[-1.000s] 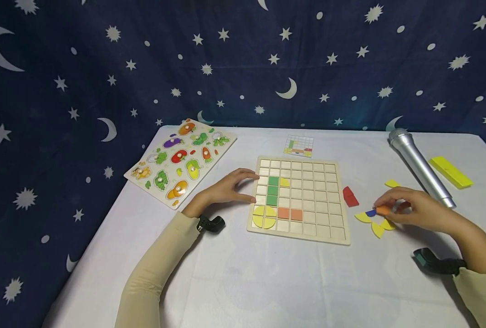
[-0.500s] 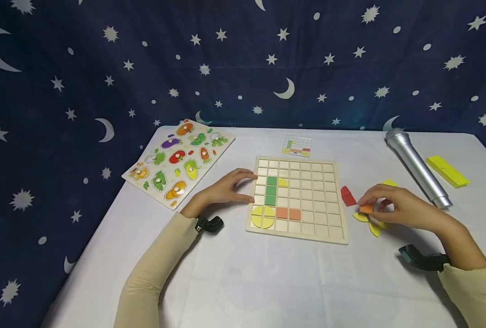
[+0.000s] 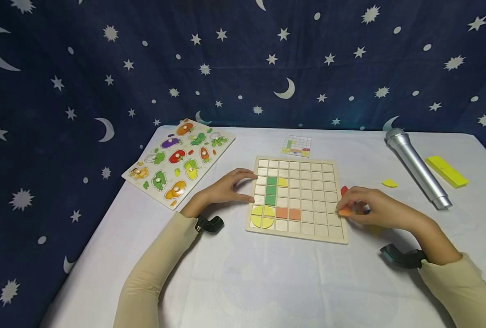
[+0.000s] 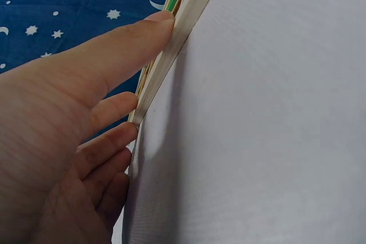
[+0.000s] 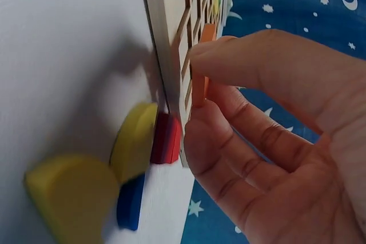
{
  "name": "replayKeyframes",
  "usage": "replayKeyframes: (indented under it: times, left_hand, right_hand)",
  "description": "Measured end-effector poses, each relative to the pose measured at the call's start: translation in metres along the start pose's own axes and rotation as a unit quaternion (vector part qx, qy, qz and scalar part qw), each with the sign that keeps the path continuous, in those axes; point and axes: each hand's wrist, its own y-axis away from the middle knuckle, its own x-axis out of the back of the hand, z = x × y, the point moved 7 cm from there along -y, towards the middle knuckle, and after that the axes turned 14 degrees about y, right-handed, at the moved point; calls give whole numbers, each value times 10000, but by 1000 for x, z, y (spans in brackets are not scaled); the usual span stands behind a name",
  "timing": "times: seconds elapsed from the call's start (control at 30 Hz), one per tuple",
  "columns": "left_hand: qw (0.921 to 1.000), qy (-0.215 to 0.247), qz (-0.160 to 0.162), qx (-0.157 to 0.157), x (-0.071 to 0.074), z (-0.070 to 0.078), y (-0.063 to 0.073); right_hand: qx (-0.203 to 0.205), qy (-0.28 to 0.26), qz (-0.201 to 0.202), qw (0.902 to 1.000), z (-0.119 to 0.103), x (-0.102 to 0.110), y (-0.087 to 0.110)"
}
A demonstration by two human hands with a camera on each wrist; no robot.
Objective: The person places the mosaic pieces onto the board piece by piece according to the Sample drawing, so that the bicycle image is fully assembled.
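My right hand (image 3: 374, 207) pinches an orange tile (image 5: 201, 78) between thumb and fingertips, at the right edge of the wooden grid board (image 3: 300, 239). My left hand (image 3: 230, 189) rests thumb and fingertips against the board's left edge. On the board lie a column of green tiles (image 3: 271, 190), a yellow quarter-circle (image 3: 283, 182), a yellow circle of quarter pieces (image 3: 263, 217) and two orange squares (image 3: 288, 213). In the right wrist view, yellow pieces (image 5: 71, 195), a blue piece (image 5: 131, 201) and red pieces (image 5: 166, 138) lie beside the board, partly hidden by my right hand in the head view.
A pattern card (image 3: 296, 146) lies behind the board. To the left is a vegetable peg puzzle (image 3: 178, 164). A silver microphone (image 3: 419, 168), a yellow block (image 3: 447, 171) and a lone yellow piece (image 3: 389, 182) lie at the right. A starry cloth (image 3: 243, 64) hangs behind the table.
My right hand has carried the orange tile left, from the loose pieces to the board's right edge. My left hand has stayed at the board's left edge.
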Motion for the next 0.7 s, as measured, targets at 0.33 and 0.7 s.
replayKeyframes:
  times: [0.33,0.7]
  left_hand:
    - [10000,65,25,-2,0,-1,0]
    - [10000,63,-9,-67,1,0,0]
  right_hand:
    - [86,-222,-216,9995,-10,-7,-15]
    - [540,-203,-430,9974,-27,-21,-35]
